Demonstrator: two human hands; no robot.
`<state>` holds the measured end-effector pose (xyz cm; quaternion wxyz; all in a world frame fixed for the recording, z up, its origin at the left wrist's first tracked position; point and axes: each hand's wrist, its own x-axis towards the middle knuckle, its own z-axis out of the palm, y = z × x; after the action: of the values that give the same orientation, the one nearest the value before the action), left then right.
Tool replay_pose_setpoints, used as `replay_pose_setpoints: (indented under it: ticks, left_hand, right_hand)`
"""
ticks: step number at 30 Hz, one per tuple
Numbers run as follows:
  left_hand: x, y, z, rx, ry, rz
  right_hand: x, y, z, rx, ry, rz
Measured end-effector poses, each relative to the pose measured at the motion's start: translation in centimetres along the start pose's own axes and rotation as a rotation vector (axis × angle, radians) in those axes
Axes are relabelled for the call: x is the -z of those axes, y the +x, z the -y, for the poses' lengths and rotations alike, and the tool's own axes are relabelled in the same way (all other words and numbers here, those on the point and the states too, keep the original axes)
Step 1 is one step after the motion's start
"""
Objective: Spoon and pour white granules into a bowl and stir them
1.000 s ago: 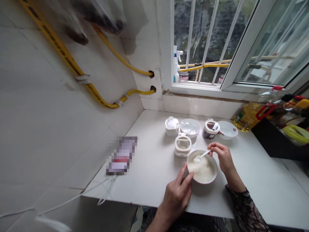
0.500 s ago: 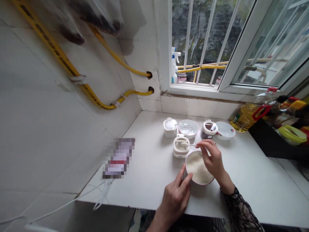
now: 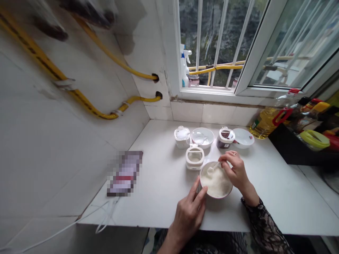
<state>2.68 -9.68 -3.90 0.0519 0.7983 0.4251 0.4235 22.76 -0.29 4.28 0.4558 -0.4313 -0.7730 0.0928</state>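
A round bowl (image 3: 230, 192) of white granular stuff stands near the front of the counter. My left hand (image 3: 188, 211) grips its left side, thumb on the rim and fingers against the outer wall. Pinched in my right hand (image 3: 235, 171) is a small white spoon (image 3: 215, 165), its head over the white contents inside the bowl. Just behind and left of the bowl sits a white seasoning jar (image 3: 195, 164), lid up, with pale stuff inside. Two similar jars are farther back: one with white contents (image 3: 181, 141), one with dark reddish bits (image 3: 225, 143).
Two white bowls, one left (image 3: 203, 144) and one right (image 3: 243, 144), stand at the back. An oil bottle (image 3: 262, 123) and a black rack (image 3: 283, 146) of condiments are on the right. A blurred-out object (image 3: 125, 173) with a white cable (image 3: 106, 222) lies at left.
My right hand has moved the spoon from over the near seasoning jar into the bowl. My left hand keeps its hold on the bowl. The view has shifted slightly.
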Motion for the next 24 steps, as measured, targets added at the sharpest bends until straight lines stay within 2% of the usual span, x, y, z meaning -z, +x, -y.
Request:
replay_pose_setpoints:
  ticks: [3,5,11,24]
  left_hand:
    - [-0.11,-0.07,0.07,0.001,0.002,-0.006]
    - [-0.17,-0.15,0.10,0.007,0.002,-0.007]
    - [-0.11,-0.18,0.05,0.008,0.000,0.009]
    - [-0.03,-0.12,0.06,0.013,-0.003,0.009]
  right_hand:
    - [-0.81,-0.07,0.10,0.025,0.006,0.172]
    - [-1.09,-0.14,0.21,-0.016,0.026,0.210]
    - [-0.52,-0.27,-0.31,-0.180,0.038,0.054]
    - [-1.00,-0.42,-0.60,-0.156,-0.001,0.076]
